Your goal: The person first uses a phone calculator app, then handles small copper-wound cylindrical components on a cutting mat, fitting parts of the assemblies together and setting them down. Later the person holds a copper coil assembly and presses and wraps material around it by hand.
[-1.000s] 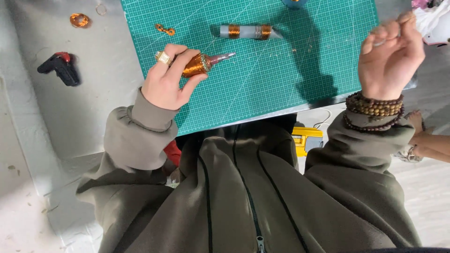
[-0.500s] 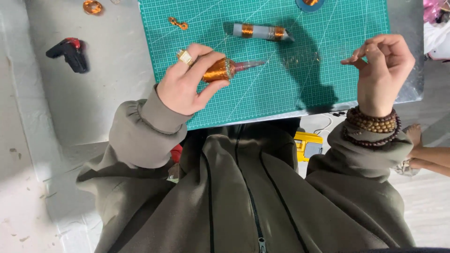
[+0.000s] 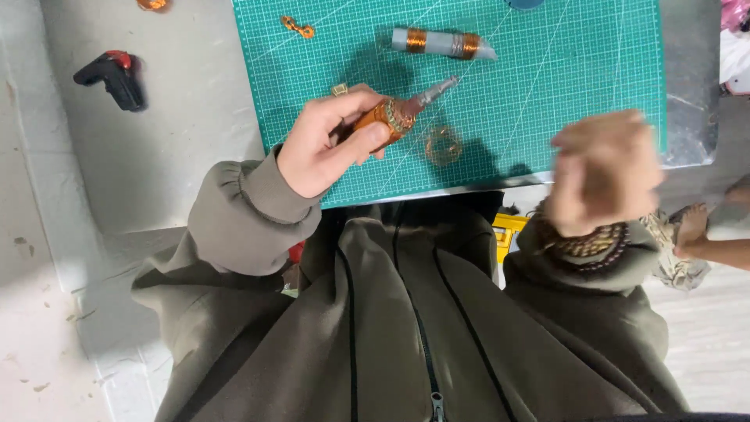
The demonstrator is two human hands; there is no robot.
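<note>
My left hand [image 3: 328,144] grips a copper-wound spindle with a pointed grey tip [image 3: 406,108], held just above the green cutting mat [image 3: 562,70]. A thin loop of copper wire [image 3: 443,145] hangs or lies right below the tip. My right hand [image 3: 605,172] is blurred with motion near the mat's front right edge, fingers curled; I cannot tell whether it holds wire. A beaded bracelet [image 3: 586,246] sits on that wrist. A grey tube with two copper windings [image 3: 442,43] lies at the back of the mat.
A small copper link piece [image 3: 299,27] lies on the mat's back left. A black and red tool [image 3: 113,76] rests on the grey table to the left. Something yellow [image 3: 509,228] shows under the table edge. Another person's hand [image 3: 695,230] is at the right.
My right hand has dropped from raised at the right down toward the mat's front edge, moving fast. The left hand with the spindle has shifted slightly right, and a wire loop appears below its tip.
</note>
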